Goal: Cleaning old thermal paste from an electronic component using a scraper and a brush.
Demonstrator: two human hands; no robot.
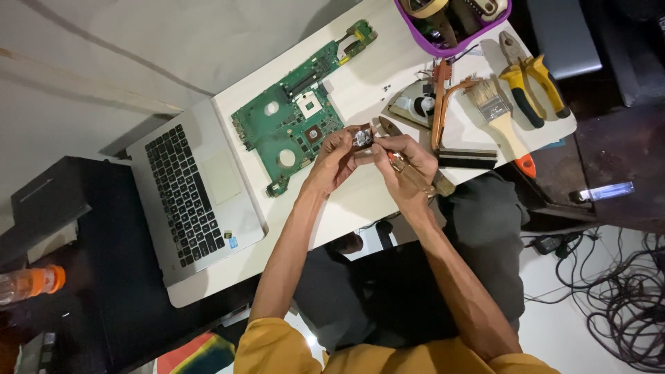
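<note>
Copper-brown small part (361,138), shiny at its centre: pinched between fingers of left hand (334,161) and right hand (402,161), held just above the white table (360,201), in front of the person.
Left hand: closed on the part's left side.
Right hand: fingertips closed on the part's right edge; same hand also grips a wooden-handled tool (419,179), handle running back under the palm; tip hidden, kind cannot be told.
Green circuit board (294,118): flat on table, just left of the hands, bare sockets and two round holes showing.
Open laptop shell (190,190): silver, black keyboard, further left, overhanging the table's edge.
Copper heat pipe with fan (429,104): just beyond the right hand.
Paintbrush (500,118): pale wooden handle, orange end, right of the heat pipe.
Pliers (530,79): yellow grips, near the far right corner.
Purple tray (450,43): table's far edge, holding assorted items.
Orange-capped bottle (31,282): well apart, on dark surface at left.
Cables (623,291): tangled on floor, right.
</note>
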